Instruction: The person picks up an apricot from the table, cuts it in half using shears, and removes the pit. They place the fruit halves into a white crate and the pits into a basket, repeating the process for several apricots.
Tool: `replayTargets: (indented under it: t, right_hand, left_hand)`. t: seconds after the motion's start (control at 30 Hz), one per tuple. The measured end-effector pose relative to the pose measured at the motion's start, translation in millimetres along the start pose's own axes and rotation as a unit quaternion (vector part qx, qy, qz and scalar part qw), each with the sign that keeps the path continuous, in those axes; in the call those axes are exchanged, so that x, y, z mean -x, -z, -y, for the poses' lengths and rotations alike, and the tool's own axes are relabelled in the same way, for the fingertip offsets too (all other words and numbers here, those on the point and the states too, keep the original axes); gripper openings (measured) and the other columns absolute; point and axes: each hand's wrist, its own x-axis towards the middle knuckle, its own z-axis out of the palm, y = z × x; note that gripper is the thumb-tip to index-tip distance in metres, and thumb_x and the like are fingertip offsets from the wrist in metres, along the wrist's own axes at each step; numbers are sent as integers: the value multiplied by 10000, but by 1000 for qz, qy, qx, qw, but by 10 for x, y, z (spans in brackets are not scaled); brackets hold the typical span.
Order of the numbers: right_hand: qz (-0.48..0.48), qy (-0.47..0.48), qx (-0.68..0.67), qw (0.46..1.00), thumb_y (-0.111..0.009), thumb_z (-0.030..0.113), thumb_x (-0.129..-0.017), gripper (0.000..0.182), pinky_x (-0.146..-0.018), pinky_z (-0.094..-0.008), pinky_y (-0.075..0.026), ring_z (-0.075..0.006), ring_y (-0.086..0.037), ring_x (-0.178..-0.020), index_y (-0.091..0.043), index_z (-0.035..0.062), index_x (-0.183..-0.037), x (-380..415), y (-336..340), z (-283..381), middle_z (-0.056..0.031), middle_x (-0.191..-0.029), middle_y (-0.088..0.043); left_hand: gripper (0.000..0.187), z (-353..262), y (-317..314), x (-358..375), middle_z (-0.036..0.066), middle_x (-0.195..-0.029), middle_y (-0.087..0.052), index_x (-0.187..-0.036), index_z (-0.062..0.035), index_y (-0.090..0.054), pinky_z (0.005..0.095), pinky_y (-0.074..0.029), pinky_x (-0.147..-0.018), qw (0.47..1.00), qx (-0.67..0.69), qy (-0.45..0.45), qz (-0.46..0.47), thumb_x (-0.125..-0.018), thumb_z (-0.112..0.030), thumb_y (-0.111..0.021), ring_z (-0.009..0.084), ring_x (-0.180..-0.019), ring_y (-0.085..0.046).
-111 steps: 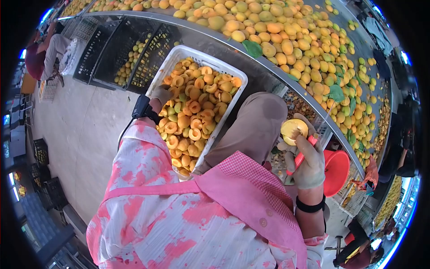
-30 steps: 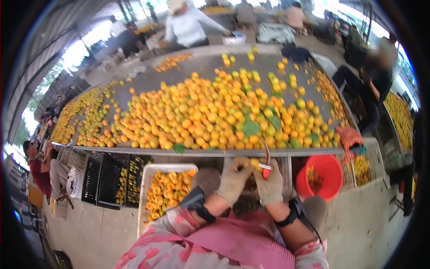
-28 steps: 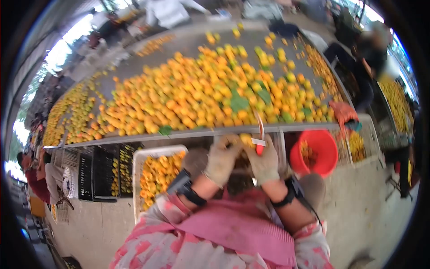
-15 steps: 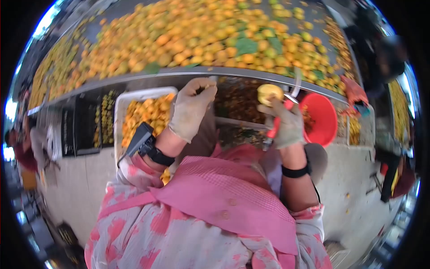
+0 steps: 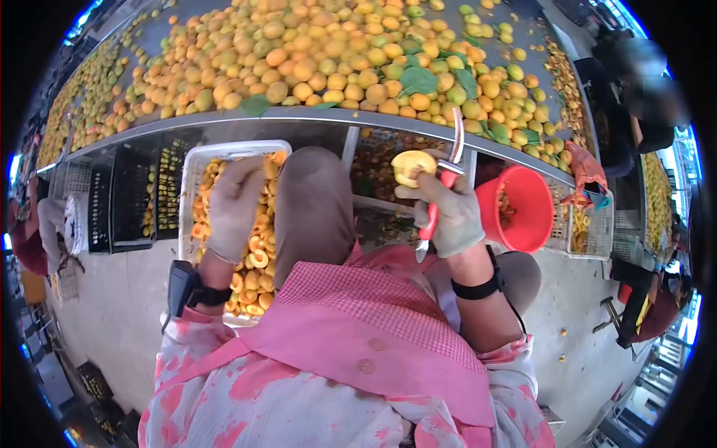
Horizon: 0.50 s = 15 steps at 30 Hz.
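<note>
Head view, looking straight down over a pink apron (image 5: 373, 328) and a splashed pink-and-white sleeve. Left hand (image 5: 233, 209), gloved, spread flat and loose over the white crate (image 5: 196, 160), fingers resting among the halved apricots (image 5: 254, 257) heaped inside; nothing visibly gripped there, though the palm side is hidden. Black band and device (image 5: 183, 287) strapped at that wrist. Right hand (image 5: 447, 213), gloved too, curled tight around a red-handled knife (image 5: 431, 216), blade curving up past the surface edge, and pinching a halved apricot (image 5: 413, 166) between thumb and fingertips, cut face turned up. Fruit held just in front of the metal rim of the surface (image 5: 299, 114), above a mesh tray of dark pits. Red bucket (image 5: 517, 207) just beside the right hand, some pits showing inside. Brown-trousered knee (image 5: 310, 209) between the two hands, pressed against the white crate. Whole apricots (image 5: 321, 60) piled thick across the surface beyond, green leaves (image 5: 420, 78) scattered among them. Black crates (image 5: 134, 194) left of the white one, more fruit showing through their slats. Another person's sleeve (image 5: 52, 224) at far left, and a dark-clothed person (image 5: 635, 104) across the surface at upper right.
</note>
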Motion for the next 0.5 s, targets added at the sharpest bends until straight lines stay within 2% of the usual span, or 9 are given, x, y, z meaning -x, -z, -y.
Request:
replayTargets:
  t: [0.03,0.1,0.13,0.17,0.2,0.23,0.33,0.43,0.5]
  right_hand:
    - [6,16,10,1000,-596,56,-916,396,-459,-232,-483,-230,-713,-786,-487,15,-1295,23,-35,11,-138,-1062,-664]
    - [-1,43,29,999,-628,26,-898,393,-452,-233,-490,-223,-716,-762,-486,-13,-1263,74,-111,13,-164,-1037,-674]
    - [-14,50,34,998,-627,5,-894,394,-448,-238,-494,-217,-720,-779,-482,-6,-1260,82,-122,-3,-158,-1035,-678]
    - [-17,63,51,997,-621,-2,-895,381,-457,-232,-492,-189,-710,-770,-483,-3,-1250,122,-135,17,-143,-1032,-676]
    - [-20,77,67,995,-614,-10,-895,369,-467,-227,-491,-161,-699,-761,-484,1,-1240,161,-146,41,-128,-1029,-675]
    - [-24,83,68,994,-614,-10,-895,369,-467,-227,-491,-161,-699,-761,-484,1,-1240,184,-151,57,-128,-1029,-675]
    - [-52,113,136,983,-605,-14,-893,345,-542,-210,-494,-99,-653,-755,-492,5,-1218,233,-119,65,-89,-1018,-667]
    - [-61,172,165,969,-606,-6,-892,308,-813,-223,-490,-86,-612,-869,-519,-1,-1187,225,-78,29,-50,-1003,-662]
    - [-60,143,179,972,-611,1,-890,311,-816,-230,-492,-86,-611,-865,-524,-1,-1188,286,-106,120,-49,-995,-664]
  left_hand:
    - [236,-351,-196,0,109,-1056,-660,-1130,18,-646,260,-488,-842,993,91,55,45,-901,-36,-642,156,-956,-622]
    - [247,-737,-565,-11,120,-1029,-656,-1125,9,-650,252,-492,-804,989,108,14,97,-879,-18,-654,147,-923,-624]
    - [272,-714,-751,-18,116,-983,-649,-1131,2,-649,260,-499,-763,990,88,-52,99,-861,-27,-672,140,-889,-622]
    - [292,-865,-901,21,112,-969,-639,-1132,1,-649,275,-506,-735,983,141,-29,114,-848,-45,-694,151,-863,-626]
    - [323,-1015,-968,12,35,-982,-626,-1187,-19,-628,234,-487,-798,985,107,-24,130,-868,-18,-678,105,-878,-599]
    - [331,-1005,-1110,23,43,-990,-632,-1187,-18,-626,238,-491,-789,983,131,-13,126,-861,-17,-685,113,-881,-607]
    - [338,-1102,-1322,20,62,-1000,-644,-1182,-16,-623,246,-498,-773,984,135,-25,114,-852,-20,-695,122,-889,-617]
    - [334,-1071,-1410,-6,80,-1010,-654,-1173,-14,-616,254,-501,-765,987,115,-43,104,-849,-21,-698,120,-900,-620]
    - [334,-1065,-1430,-13,88,-1017,-658,-1168,-12,-610,258,-501,-765,987,115,-39,107,-847,-20,-698,118,-906,-620]
